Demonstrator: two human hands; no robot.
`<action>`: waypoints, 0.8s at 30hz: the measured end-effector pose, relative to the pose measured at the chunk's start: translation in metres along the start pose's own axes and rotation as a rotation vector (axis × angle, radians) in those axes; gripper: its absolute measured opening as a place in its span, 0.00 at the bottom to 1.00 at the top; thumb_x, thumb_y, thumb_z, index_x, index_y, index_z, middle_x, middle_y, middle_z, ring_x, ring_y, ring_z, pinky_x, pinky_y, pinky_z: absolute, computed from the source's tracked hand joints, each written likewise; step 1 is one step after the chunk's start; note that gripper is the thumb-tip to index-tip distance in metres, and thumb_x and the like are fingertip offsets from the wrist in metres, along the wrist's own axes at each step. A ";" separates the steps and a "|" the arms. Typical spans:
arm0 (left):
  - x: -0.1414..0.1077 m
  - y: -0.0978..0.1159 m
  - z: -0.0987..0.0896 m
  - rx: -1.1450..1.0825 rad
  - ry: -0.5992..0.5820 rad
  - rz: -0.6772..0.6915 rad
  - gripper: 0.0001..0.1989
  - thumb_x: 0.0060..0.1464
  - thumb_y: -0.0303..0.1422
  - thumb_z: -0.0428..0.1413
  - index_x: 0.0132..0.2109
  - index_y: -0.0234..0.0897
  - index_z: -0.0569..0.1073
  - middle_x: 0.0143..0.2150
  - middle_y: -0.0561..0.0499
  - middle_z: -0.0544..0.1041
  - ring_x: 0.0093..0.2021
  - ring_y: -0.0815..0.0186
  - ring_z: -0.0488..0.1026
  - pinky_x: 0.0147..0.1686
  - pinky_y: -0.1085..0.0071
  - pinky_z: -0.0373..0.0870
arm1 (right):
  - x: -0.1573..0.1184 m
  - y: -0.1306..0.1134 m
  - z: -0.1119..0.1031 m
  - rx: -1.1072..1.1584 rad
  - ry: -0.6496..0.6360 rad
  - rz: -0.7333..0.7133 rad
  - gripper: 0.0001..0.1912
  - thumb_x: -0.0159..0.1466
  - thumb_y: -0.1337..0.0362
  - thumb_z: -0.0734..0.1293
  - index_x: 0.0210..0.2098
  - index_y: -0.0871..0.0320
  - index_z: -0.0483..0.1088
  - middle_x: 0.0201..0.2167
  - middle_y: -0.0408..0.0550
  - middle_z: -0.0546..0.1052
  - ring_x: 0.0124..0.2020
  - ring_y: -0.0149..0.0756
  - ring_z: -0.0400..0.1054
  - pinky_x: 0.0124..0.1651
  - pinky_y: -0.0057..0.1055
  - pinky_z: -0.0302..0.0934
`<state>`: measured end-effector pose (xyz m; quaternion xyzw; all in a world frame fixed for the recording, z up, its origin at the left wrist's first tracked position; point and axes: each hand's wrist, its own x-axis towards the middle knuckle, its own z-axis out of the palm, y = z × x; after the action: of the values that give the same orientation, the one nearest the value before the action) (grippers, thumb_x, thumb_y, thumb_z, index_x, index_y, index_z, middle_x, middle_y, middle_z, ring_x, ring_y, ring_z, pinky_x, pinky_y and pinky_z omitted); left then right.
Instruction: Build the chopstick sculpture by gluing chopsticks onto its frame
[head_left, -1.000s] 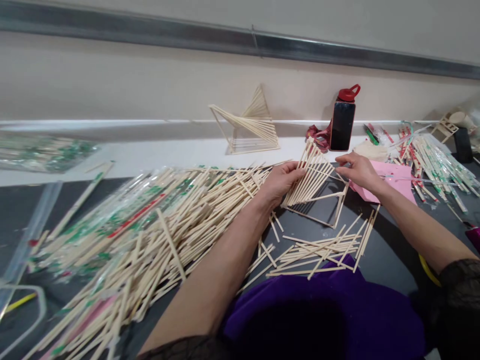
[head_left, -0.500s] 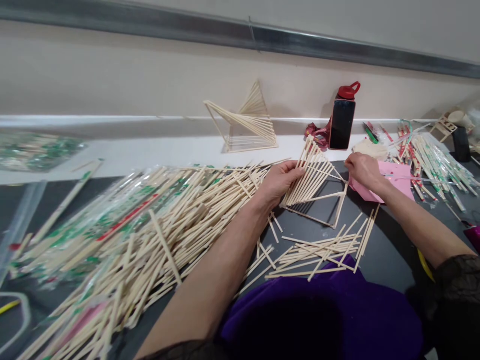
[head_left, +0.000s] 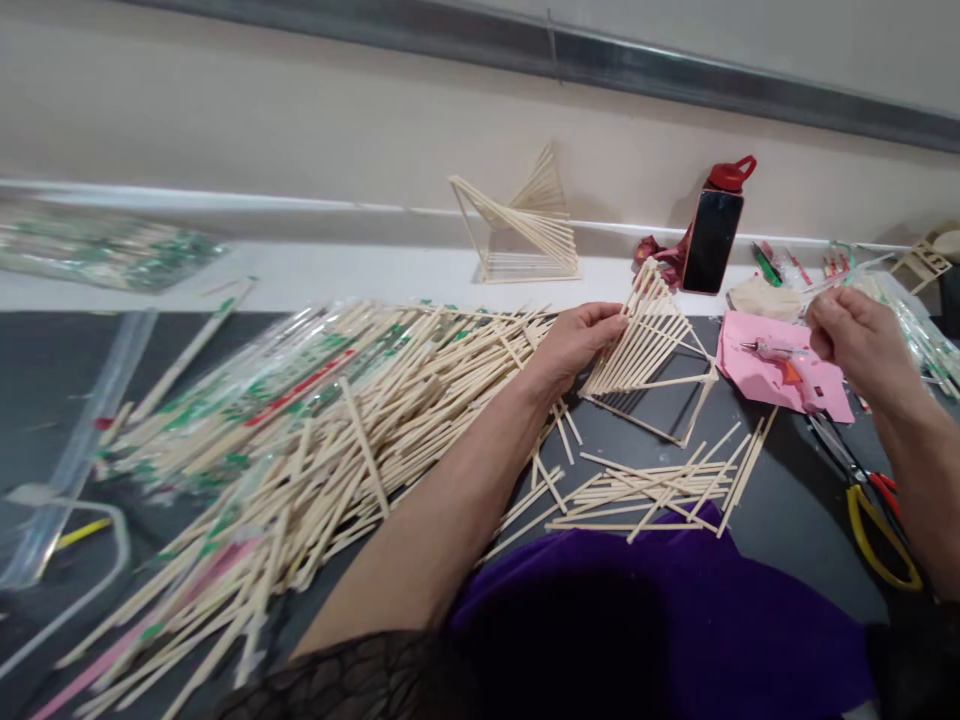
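1. Treat the flat, dark grey bench [head_left: 795, 500] as the base for all pressing and aligning.
2. Avoid dragging the left forearm through the broad spread of loose pale wooden sticks [head_left: 405, 420].
3. Pick only straight pieces from the small heap of pale wooden sticks [head_left: 675, 487], lying just nearer the body than the framework.
4. Compare slat spacing with the twisted pale-stick model [head_left: 529, 222] standing at the back, near the wall.
5. Steady the openwork, fan-slatted framework of pale wooden sticks [head_left: 637, 350], apparently resting on the bench between the left hand and the pink sheet.
6. Beware of the metal-bladed scissors with yellow and red handles [head_left: 859, 473], beside the right forearm.
7. Pinch lightly with the left hand [head_left: 574, 345], now gripping the framework's left-hand slats; best to press without bowing them.
8. Bring the right hand [head_left: 859, 335] in slowly: curled now near the sheet, blurred, cannot tell if gripping or not.
9. Use the bright pink sheet [head_left: 750, 385] as a rest and drip guard.
10. Handle the pale, translucent glue gun [head_left: 772, 348], lying on the sheet, clear of its probably hot metal tip.
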<state>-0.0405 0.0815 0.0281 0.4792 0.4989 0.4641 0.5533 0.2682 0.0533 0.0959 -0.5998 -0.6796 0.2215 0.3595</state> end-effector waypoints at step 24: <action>-0.084 0.001 -0.009 0.329 0.043 0.216 0.18 0.51 0.36 0.57 0.48 0.34 0.75 0.43 0.46 0.79 0.44 0.62 0.75 0.48 0.61 0.69 | -0.083 -0.014 0.055 0.043 -0.453 0.018 0.09 0.62 0.58 0.62 0.30 0.56 0.65 0.21 0.39 0.66 0.20 0.29 0.61 0.26 0.28 0.55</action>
<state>-0.0557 -0.0009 0.0379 0.6039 0.5252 0.4433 0.4036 0.2190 -0.0234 0.0523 -0.5331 -0.7328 0.3681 0.2082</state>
